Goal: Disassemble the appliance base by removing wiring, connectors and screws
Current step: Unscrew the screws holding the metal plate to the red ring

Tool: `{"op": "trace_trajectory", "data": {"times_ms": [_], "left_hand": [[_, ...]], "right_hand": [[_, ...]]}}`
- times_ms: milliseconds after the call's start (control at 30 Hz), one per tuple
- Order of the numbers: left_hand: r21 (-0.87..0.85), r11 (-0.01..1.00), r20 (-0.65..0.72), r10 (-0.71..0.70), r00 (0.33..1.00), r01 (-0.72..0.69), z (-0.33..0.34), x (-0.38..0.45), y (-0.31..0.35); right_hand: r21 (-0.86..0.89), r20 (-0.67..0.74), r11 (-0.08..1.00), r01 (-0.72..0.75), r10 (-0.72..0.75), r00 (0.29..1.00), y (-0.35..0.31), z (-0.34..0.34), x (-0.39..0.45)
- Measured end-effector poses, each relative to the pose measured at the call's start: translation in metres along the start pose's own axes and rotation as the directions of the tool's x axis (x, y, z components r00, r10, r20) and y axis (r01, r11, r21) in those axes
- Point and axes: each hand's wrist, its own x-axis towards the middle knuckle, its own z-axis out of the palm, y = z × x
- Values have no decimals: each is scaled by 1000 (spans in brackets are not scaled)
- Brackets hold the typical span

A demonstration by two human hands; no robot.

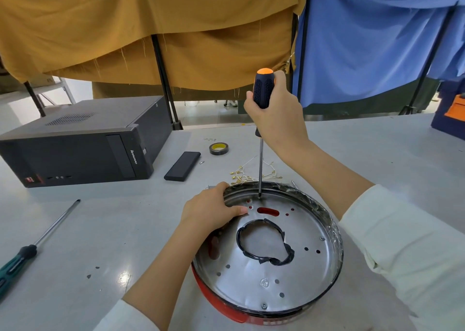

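Observation:
The round appliance base (299, 267), a shiny metal pan with a red outer shell and a taped central hole, lies on the table in front of me. My left hand (214, 209) grips its far-left rim, fingers over the edge. My right hand (274, 111) grips the black-and-orange handle of a screwdriver (261, 139) held upright, its tip set on a screw (259, 196) near the pan's far rim. Two other screws (321, 238) (263, 306) show in the pan. Loose white wires with brass connectors (247, 176) lie just behind the base.
A dark desktop computer case (83, 144) lies at the left. A black flat bar (182, 165) and a roll of tape (217, 149) sit behind the base. A green-handled screwdriver (32, 250) lies at the near left. Yellow and blue cloths hang behind the table.

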Motion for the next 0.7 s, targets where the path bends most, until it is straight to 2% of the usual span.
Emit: {"op": "trace_trajectory", "data": {"times_ms": [500, 700], "left_hand": [[-1, 1000, -2, -7, 1000, 7, -1, -1, 2], [7, 1000, -6, -3, 1000, 3, -1, -2, 1]], "right_hand": [[30, -19, 1000, 3, -3, 1000, 1, -3, -2], [22, -95, 999, -43, 45, 994, 10, -3, 1]]}}
